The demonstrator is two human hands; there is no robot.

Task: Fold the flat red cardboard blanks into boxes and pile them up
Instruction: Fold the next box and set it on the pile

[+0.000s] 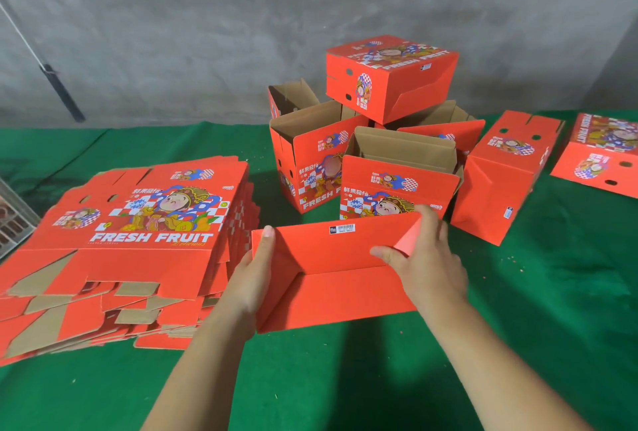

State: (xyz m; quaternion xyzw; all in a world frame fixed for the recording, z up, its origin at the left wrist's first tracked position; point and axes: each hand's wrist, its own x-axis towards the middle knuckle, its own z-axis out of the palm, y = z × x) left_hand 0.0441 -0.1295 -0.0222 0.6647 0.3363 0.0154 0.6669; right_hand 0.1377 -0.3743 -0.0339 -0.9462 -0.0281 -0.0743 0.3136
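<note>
Head view: part-folded red cardboard box (331, 278), barcode label on its far panel, lies centre on green cloth surface (518, 327), beside stack of flat red printed blanks (138, 240). Left hand (252, 278) grips its left end, thumb on top; right hand (424, 258) fingers curl over right corner flap. Folded boxes (390, 78) piled behind.

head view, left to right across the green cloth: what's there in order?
Stack of flat blanks → left hand → box being folded → right hand → box lying on its side → flat blank at right edge.
</note>
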